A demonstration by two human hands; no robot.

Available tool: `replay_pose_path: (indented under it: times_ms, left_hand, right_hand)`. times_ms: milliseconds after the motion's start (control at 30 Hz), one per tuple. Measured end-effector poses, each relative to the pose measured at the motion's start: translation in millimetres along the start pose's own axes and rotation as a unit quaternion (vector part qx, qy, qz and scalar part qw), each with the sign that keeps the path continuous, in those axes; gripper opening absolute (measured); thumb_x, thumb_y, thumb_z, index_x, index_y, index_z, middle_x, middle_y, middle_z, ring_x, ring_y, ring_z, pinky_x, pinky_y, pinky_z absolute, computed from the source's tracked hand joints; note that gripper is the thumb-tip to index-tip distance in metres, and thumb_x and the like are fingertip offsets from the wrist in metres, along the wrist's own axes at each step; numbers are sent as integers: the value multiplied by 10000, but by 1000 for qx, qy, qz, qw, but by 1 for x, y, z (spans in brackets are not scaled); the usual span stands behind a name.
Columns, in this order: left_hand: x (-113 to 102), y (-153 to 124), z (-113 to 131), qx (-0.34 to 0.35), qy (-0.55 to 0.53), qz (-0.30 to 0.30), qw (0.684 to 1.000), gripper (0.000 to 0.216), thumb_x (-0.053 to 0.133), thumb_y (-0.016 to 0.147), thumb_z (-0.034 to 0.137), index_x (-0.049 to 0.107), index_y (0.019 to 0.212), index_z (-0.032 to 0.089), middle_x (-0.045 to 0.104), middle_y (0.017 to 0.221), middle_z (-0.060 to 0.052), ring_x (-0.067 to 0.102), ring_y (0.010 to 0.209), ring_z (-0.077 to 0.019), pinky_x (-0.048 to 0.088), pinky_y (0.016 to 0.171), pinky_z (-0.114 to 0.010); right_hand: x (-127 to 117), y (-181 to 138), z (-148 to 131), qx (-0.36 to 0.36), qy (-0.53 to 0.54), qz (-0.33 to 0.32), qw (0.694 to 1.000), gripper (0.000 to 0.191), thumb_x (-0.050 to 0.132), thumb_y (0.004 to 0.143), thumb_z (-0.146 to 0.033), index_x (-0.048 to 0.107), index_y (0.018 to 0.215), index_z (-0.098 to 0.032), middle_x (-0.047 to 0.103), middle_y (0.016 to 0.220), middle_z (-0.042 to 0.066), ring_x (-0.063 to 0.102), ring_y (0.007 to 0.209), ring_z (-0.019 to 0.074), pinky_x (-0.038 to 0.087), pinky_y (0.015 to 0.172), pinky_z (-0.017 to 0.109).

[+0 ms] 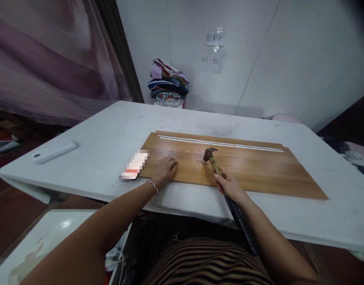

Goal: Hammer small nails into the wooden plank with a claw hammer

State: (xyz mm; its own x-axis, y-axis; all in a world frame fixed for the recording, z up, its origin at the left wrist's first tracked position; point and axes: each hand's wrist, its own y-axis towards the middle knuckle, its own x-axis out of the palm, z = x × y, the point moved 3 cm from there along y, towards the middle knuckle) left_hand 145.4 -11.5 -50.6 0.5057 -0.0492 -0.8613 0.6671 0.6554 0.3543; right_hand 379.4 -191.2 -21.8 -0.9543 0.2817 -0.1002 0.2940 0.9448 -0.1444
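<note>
while the right hand (229, 185) clamps the hammer (220, 174) low of centre, handle running back under the forearm, its head rests on the wooden board (259, 170). left hand (164, 170), fingers loosely together, lies flat on the board's left end, just below loose nails (172, 152).

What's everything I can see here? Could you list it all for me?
wooden board: one, brown, flat on the table
pale strip: one, whitish, along the board's far edge
nails: a few, silvery, on the board by the left hand
hammer: one, dark head, on the board
table: one, white
flat case: one, white, table's left end
folded cloths: one stack, mixed colours, behind the table
paper notes: two, on the wall
left hand: on the board beside the nails
right hand: gripping the hammer's handle
</note>
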Motion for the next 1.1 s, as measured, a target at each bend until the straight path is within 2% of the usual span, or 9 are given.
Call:
replay_pose_path:
  times_ms: [867, 1100]
  left_hand:
    - [0, 0, 0, 8, 15, 5, 1000, 200, 502, 961, 215, 699, 931, 200, 693, 996, -75, 612, 968, -217, 496, 915, -375]
    - [0, 0, 0, 13, 12, 6, 1000, 209, 497, 961, 213, 703, 934, 199, 697, 1005, -74, 613, 962, -216, 498, 920, -376]
  right_hand:
    - [-3, 2, 2, -4, -2, -5, 1000, 612, 637, 834, -452, 560, 1363, -154, 454, 521, -96, 379, 366, 94, 352, 347, 223]
    - [-2, 2, 3, -4, 0, 0, 1000, 666, 618, 836, -435, 519, 1421, -133, 451, 530, -97, 373, 366, 94, 344, 348, 224]
